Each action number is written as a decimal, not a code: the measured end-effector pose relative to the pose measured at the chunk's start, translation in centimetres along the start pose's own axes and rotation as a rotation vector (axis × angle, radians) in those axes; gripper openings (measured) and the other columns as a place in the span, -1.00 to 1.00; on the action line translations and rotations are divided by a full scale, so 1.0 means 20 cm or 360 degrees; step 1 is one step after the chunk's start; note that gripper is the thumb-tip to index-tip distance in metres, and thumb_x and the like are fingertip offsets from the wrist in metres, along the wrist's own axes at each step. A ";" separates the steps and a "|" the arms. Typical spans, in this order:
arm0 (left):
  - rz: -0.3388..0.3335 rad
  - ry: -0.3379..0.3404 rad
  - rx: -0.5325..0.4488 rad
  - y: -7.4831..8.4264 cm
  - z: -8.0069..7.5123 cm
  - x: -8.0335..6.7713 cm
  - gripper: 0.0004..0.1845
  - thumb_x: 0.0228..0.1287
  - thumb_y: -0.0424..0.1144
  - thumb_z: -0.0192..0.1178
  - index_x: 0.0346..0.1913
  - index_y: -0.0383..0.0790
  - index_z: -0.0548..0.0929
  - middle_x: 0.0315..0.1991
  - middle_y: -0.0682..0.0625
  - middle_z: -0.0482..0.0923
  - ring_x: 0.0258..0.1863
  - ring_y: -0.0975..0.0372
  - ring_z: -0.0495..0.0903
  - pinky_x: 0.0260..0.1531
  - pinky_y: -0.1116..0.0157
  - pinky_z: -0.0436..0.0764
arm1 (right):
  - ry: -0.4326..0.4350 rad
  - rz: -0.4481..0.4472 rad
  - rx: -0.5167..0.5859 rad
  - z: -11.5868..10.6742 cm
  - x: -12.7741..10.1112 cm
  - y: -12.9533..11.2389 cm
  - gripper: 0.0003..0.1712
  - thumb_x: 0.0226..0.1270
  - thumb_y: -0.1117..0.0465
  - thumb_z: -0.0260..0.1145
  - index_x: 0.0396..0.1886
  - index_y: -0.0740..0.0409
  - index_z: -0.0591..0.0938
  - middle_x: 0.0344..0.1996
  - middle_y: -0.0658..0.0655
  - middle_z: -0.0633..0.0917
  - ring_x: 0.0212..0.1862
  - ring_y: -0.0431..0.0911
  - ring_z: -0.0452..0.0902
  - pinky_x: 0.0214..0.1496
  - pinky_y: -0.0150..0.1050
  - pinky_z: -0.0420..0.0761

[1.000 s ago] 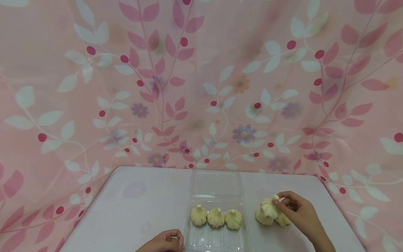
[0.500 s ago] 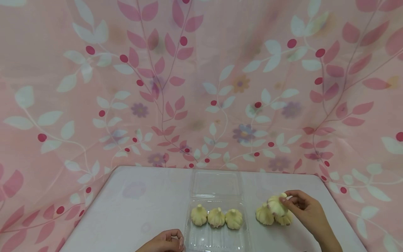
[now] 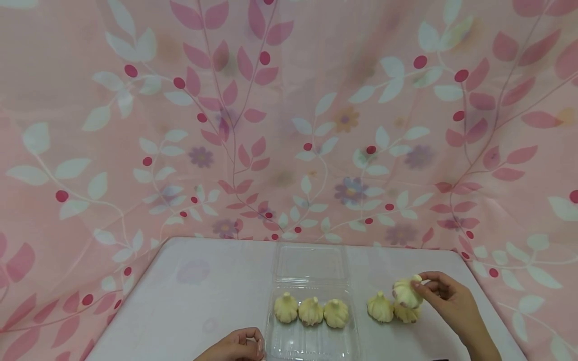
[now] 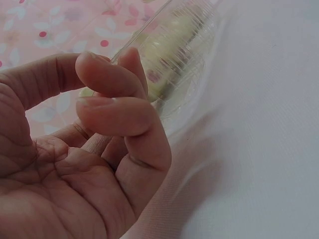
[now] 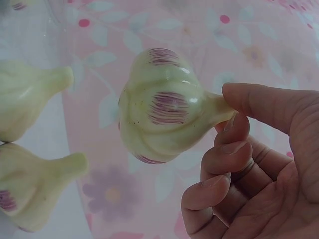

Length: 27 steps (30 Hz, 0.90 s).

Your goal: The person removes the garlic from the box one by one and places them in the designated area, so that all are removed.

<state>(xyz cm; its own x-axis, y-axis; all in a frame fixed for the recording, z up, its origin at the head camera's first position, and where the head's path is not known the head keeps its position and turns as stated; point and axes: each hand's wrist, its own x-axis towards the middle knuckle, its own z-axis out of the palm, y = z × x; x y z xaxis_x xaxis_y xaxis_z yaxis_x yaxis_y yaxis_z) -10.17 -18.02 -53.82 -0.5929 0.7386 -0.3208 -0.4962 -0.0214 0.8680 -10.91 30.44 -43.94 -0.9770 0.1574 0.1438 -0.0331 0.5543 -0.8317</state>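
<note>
Your left hand (image 3: 237, 345) pinched the left rim of the clear clamshell box (image 3: 311, 343), lid (image 3: 310, 263) open, and three garlic bulbs (image 3: 310, 311) sat in a row inside. Two loose garlic bulbs (image 3: 380, 308) stood on the white table (image 3: 203, 281); above them hung the held garlic bulb (image 3: 406, 292), stem (image 5: 215, 107) pinched in your right hand (image 3: 451, 303), its other fingers curled. A firm stem grip, clear of its neighbours, looked best.

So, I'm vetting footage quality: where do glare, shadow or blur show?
Head: dim, flat light; the clear plastic lid barely stands out. Left wrist: soft shadow beside the left hand; garlic bulbs look blurred through the container. Right wrist: small glare spots on the held garlic bulb.
</note>
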 end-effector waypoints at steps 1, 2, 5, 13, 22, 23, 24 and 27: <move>0.0000 -0.0003 -0.0006 0.00 0.00 0.00 -0.95 0.29 -0.35 0.03 -0.25 -0.12 0.47 -0.48 0.14 0.51 -0.55 0.43 0.41 -0.51 0.47 0.43 | 0.0009 0.0008 -0.0002 0.00 0.00 0.00 -0.59 0.22 -0.01 0.30 -0.04 0.14 0.58 -0.45 0.08 0.66 -0.40 -0.15 0.53 -0.39 -0.33 0.47; 0.0001 -0.0004 -0.0009 0.00 0.00 0.00 -0.94 0.29 -0.35 0.03 -0.25 -0.12 0.47 -0.48 0.14 0.51 -0.55 0.43 0.41 -0.50 0.47 0.44 | 0.0015 0.0019 -0.0005 -0.01 0.00 0.00 -0.58 0.22 -0.02 0.30 -0.05 0.14 0.58 -0.45 0.08 0.66 -0.40 -0.15 0.53 -0.39 -0.33 0.47; 0.0003 -0.0005 -0.0016 -0.01 -0.01 0.00 -0.95 0.30 -0.35 0.03 -0.25 -0.12 0.47 -0.46 0.14 0.51 -0.55 0.43 0.41 -0.51 0.47 0.44 | 0.0027 0.0049 -0.0024 -0.02 0.00 0.01 -0.56 0.21 -0.06 0.30 -0.04 0.14 0.57 -0.45 0.08 0.66 -0.40 -0.15 0.53 -0.40 -0.33 0.45; -0.0030 0.0023 -0.0020 0.01 0.01 0.00 -0.95 0.28 -0.34 0.04 -0.24 -0.14 0.47 -0.45 0.13 0.50 -0.55 0.42 0.42 -0.50 0.48 0.44 | 0.0034 0.0060 -0.0025 -0.05 0.01 0.05 -0.55 0.22 -0.05 0.29 -0.03 0.16 0.57 -0.43 0.09 0.67 -0.35 -0.20 0.55 -0.34 -0.39 0.46; -0.0027 0.0021 -0.0023 0.01 0.01 -0.01 -0.94 0.28 -0.36 0.03 -0.25 -0.13 0.47 -0.43 0.12 0.51 -0.53 0.42 0.43 -0.49 0.47 0.45 | 0.0080 0.0156 -0.0029 -0.08 -0.01 0.05 -0.50 0.19 -0.09 0.31 -0.05 0.18 0.58 -0.46 0.07 0.67 -0.39 -0.20 0.52 -0.39 -0.37 0.40; -0.0026 0.0020 -0.0022 0.01 0.01 -0.01 -0.94 0.28 -0.36 0.03 -0.25 -0.13 0.48 -0.43 0.12 0.51 -0.53 0.41 0.43 -0.49 0.47 0.45 | 0.0088 0.0165 -0.0038 -0.08 -0.01 0.05 -0.50 0.18 -0.10 0.31 -0.05 0.19 0.58 -0.46 0.07 0.67 -0.40 -0.21 0.52 -0.39 -0.37 0.40; -0.0025 0.0019 -0.0023 0.01 0.01 -0.01 -0.94 0.28 -0.36 0.03 -0.25 -0.13 0.48 -0.43 0.12 0.51 -0.53 0.41 0.43 -0.49 0.47 0.45 | 0.0087 0.0177 -0.0037 -0.08 -0.01 0.05 -0.49 0.18 -0.10 0.31 -0.05 0.19 0.58 -0.47 0.06 0.66 -0.39 -0.21 0.52 -0.39 -0.37 0.39; -0.0028 0.0023 -0.0025 0.00 0.00 -0.01 -0.94 0.29 -0.35 0.03 -0.25 -0.13 0.48 -0.43 0.11 0.51 -0.54 0.41 0.43 -0.50 0.47 0.45 | 0.0083 0.0197 -0.0028 -0.09 -0.01 0.07 -0.49 0.19 -0.09 0.30 -0.04 0.20 0.58 -0.46 0.06 0.67 -0.38 -0.22 0.52 -0.37 -0.39 0.39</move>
<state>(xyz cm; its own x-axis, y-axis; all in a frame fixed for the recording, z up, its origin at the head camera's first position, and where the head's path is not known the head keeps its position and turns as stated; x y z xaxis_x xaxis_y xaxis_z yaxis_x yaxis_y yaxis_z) -10.08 -18.08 -53.71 -0.5929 0.7293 -0.3416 -0.5164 -0.0188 0.8561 -10.32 32.65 -44.09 -0.9611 0.2676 0.0685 0.0914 0.5421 -0.8353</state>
